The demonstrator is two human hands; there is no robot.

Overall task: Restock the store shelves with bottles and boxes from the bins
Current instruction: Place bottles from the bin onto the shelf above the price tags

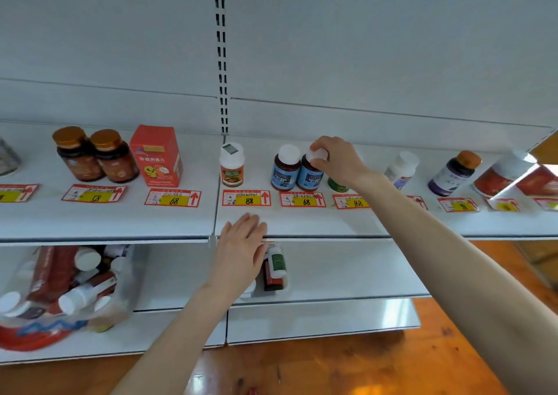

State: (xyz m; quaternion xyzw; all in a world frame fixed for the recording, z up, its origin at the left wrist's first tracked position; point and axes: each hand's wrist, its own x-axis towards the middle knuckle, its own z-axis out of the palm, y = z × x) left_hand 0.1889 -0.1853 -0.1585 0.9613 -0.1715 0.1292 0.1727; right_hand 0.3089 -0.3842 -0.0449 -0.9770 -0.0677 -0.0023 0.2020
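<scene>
Lower left: clear bin [60, 289] of bottles. Centre: left hand [241, 243] flat, empty, over the shelf edge [317, 234]. Farther, right of centre: right hand [335, 160] gripping the cap [320, 154] of a blue-labelled bottle [308, 176] beside 1 twin [286, 169], behind the 68 tag [303, 200]. Placing step, likely; next, release without tipping either.

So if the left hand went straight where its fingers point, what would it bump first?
Probably the left blue-label bottle, after sliding over the 88 price tag. The left hand is open, fingers aimed up and right across the shelf, though depth is hard to judge.
</scene>
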